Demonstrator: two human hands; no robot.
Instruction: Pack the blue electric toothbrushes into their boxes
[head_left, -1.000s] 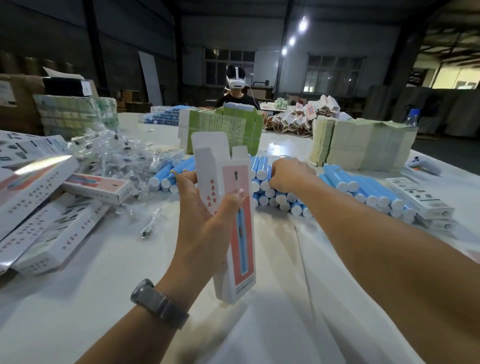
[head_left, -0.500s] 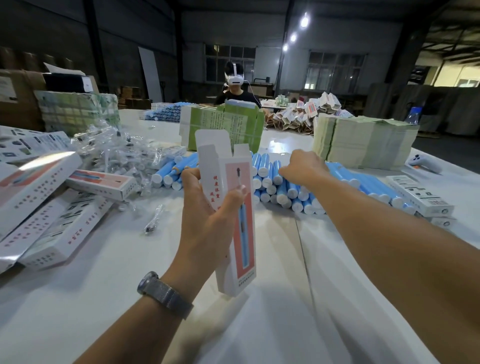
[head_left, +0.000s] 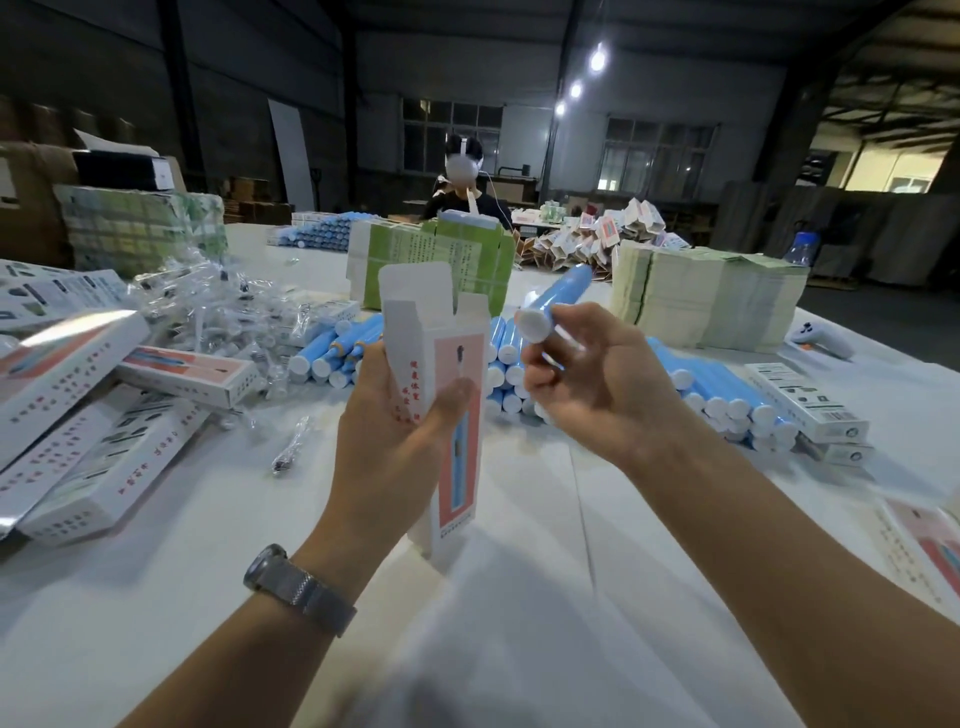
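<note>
My left hand (head_left: 395, 441) grips an upright white and pink toothbrush box (head_left: 447, 415) with its top flaps open. Just right of the box top, my right hand (head_left: 592, 384) holds a blue electric toothbrush (head_left: 553, 306), white end cap toward me, body pointing away and up. Behind both hands lies a pile of blue toothbrushes (head_left: 727, 395) on the white table (head_left: 156, 597).
Packed boxes (head_left: 78, 415) are heaped at the left, next to a pile of clear-wrapped brush heads (head_left: 218, 312). Green cartons (head_left: 457, 260) and stacks of flat leaflets (head_left: 711, 296) stand behind. More boxes (head_left: 805, 405) lie right. A person sits at the far side.
My right hand has lifted one blue toothbrush out of the pile and brought it back toward the open box top. The left hand keeps the box upright.
</note>
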